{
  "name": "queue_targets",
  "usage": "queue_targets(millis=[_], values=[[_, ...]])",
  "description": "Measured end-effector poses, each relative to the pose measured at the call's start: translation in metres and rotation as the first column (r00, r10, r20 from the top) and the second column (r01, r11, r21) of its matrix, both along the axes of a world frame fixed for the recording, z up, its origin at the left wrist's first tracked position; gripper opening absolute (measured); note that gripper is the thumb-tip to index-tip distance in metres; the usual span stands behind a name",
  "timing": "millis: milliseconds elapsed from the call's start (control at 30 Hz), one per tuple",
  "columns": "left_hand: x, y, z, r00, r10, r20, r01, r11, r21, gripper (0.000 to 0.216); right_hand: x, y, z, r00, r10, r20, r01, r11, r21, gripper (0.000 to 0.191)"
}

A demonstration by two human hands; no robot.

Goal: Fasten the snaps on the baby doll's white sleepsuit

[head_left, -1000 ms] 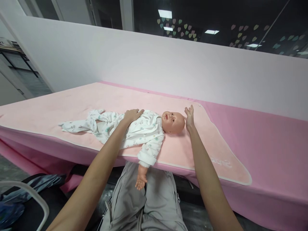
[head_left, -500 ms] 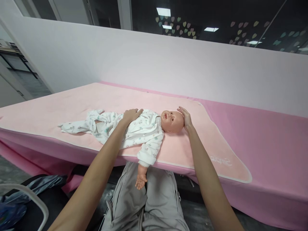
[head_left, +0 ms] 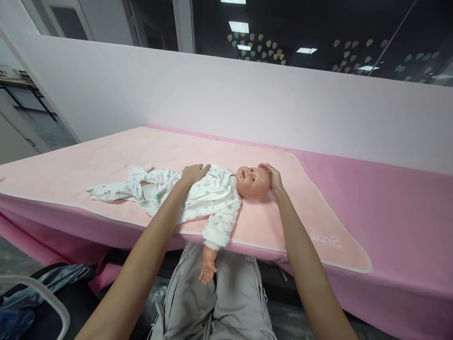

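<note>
A baby doll (head_left: 252, 182) in a white printed sleepsuit (head_left: 208, 198) lies on its back on a light pink mat (head_left: 106, 156), head to the right. One doll arm hangs over the table's front edge. My left hand (head_left: 193, 173) rests flat on the doll's chest, fingers stretched out. My right hand (head_left: 272, 177) cups the top of the doll's head, fingers curved round it.
The mat covers a long table with a darker pink cloth (head_left: 389, 203). A white partition wall (head_left: 226, 94) runs along the table's far side. My grey trousers (head_left: 219, 302) show below the front edge. A dark bag (head_left: 42, 288) and a white chair rail (head_left: 53, 297) sit at lower left.
My right hand, raised and open beside the doll's head a second ago, has come down and closed round the top of the head. The left hand stays on the chest.
</note>
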State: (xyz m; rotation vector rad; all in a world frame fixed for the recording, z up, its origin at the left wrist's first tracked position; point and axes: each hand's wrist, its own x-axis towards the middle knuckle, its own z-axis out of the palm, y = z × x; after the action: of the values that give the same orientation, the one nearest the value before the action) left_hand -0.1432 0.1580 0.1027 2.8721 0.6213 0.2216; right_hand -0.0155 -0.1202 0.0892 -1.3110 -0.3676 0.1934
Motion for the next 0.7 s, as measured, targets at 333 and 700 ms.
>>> queue_targets(millis=[333, 700], values=[[-0.001, -0.001, 0.001, 1.0, 0.011, -0.001, -0.011, 1.0, -0.007, 0.063, 0.006, 0.0, -0.001, 0.995, -0.088, 0.046, 0.087, 0.996, 0.032, 0.038], [0.0, 0.0, 0.001, 1.0, 0.026, -0.013, -0.026, 0.999, -0.038, 0.063, -0.002, 0.002, 0.001, 0.999, -0.036, 0.03, 0.034, 0.996, 0.079, 0.031]])
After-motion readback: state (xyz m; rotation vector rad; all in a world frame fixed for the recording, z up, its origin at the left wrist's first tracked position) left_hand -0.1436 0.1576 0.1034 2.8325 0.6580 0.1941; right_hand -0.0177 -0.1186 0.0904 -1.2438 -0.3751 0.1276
